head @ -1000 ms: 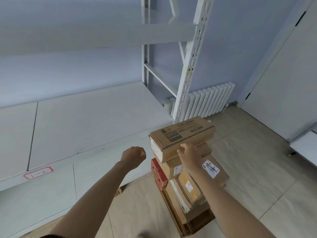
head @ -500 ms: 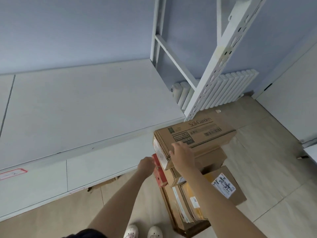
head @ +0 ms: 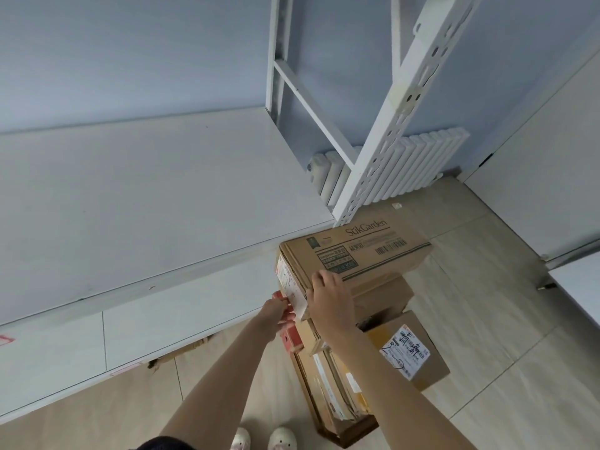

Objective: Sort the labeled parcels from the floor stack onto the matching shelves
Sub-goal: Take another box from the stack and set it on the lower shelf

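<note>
Top box [head: 355, 253]: on the stack, beside the shelf [head: 156, 196].
Right hand [head: 329, 298]: fingers curled over its near edge.
Left hand [head: 276, 315]: at its left end; grip unclear.

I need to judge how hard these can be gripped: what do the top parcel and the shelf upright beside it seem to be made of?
The top parcel looks like matte brown corrugated cardboard: printed lettering, a barcode and a paper label on its end. The shelf upright seems to be white painted metal, judging by its punched slots and smooth, even coat, though plastic can't be excluded.
</note>
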